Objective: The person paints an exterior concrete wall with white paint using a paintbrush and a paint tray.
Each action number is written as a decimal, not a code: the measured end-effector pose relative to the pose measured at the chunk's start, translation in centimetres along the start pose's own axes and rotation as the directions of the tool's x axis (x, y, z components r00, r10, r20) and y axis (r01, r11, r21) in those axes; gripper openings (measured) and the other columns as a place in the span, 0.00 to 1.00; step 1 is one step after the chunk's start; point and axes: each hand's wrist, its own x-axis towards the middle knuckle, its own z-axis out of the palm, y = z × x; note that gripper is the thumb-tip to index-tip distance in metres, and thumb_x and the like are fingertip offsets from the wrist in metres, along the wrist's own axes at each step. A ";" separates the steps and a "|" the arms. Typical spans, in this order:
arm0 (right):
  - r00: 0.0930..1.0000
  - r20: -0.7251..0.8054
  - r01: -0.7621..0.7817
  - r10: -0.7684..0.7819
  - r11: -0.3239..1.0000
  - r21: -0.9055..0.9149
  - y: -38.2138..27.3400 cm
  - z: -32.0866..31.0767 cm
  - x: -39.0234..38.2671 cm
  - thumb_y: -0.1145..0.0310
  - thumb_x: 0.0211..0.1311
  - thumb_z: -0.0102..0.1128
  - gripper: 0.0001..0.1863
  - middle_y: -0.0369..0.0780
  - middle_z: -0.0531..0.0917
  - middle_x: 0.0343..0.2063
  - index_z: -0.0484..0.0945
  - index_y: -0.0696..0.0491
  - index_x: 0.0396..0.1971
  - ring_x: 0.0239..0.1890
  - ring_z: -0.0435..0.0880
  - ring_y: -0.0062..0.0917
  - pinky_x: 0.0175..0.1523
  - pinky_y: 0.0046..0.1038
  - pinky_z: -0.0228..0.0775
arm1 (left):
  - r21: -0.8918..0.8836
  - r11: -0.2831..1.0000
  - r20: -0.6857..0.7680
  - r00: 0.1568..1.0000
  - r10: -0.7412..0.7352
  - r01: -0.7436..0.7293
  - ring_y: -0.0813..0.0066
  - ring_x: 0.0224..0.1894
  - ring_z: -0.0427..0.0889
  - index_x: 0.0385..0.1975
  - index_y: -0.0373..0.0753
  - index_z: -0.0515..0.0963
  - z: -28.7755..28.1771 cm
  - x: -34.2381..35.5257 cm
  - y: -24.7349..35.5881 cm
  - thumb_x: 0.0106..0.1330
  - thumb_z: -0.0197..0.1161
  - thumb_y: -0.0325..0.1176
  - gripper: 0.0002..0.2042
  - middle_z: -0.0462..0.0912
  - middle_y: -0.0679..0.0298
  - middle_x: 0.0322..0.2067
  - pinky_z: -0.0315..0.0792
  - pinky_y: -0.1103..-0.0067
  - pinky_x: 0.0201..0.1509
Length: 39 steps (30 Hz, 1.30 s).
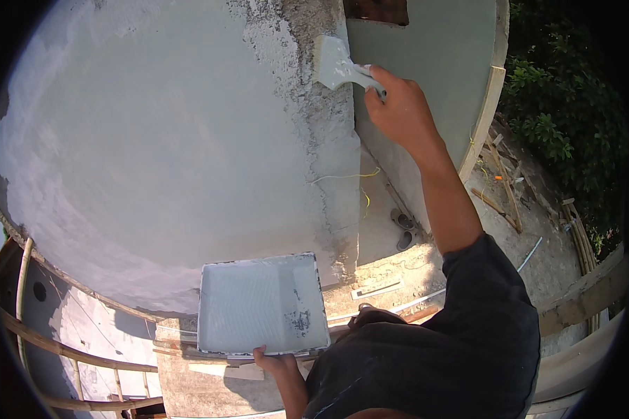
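Note:
My right hand (402, 109) is closed round the handle of a wide paintbrush (337, 64) coated in pale paint. The bristles press against rough bare cement near the right edge of the wall (189, 140), which is mostly covered in pale grey-blue paint. Low in front of me, my left hand (276, 363) grips the near rim of a paint tray (244, 300), thumb over the edge and the other fingers hidden beneath. Pale paint covers the tray's inside, with dark specks on its right part.
Yellow wires (367, 199) stick out by the wall's edge. A pair of shoes (403, 229) lies on the floor past the corner. Bamboo poles (77, 353) run along the lower left. Wood scraps (500, 192) lie at right, near green bushes (559, 91).

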 end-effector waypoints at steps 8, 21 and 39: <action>0.998 -0.047 0.032 -0.034 0.999 -0.036 0.8 1.0 0.4 0.70 0.55 0.53 0.17 0.51 0.81 0.23 0.76 0.56 0.46 0.26 0.81 0.44 0.35 0.38 0.73 | -0.016 1.000 -0.039 0.999 -0.008 0.008 0.55 0.54 0.68 0.55 0.38 0.65 0.3 -0.3 0.0 0.39 0.53 0.37 0.34 0.70 0.56 0.51 0.64 0.60 0.59; 0.998 -0.010 0.061 -0.061 0.998 -0.007 -0.2 1.8 -0.1 0.71 0.56 0.52 0.17 0.49 0.80 0.21 0.75 0.56 0.47 0.24 0.80 0.43 0.32 0.39 0.71 | -0.002 1.000 -0.018 1.000 -0.006 0.006 0.55 0.54 0.68 0.55 0.37 0.65 0.1 -0.2 -0.1 0.39 0.53 0.37 0.34 0.70 0.56 0.50 0.63 0.60 0.58; 0.993 -0.093 0.069 -0.079 0.992 -0.106 0.0 1.1 1.4 0.70 0.56 0.52 0.16 0.50 0.81 0.22 0.76 0.56 0.46 0.27 0.81 0.44 0.37 0.40 0.73 | -0.018 1.000 -0.026 1.000 0.002 -0.002 0.53 0.54 0.69 0.55 0.37 0.65 -0.1 -0.5 0.3 0.38 0.53 0.37 0.35 0.70 0.56 0.50 0.64 0.60 0.58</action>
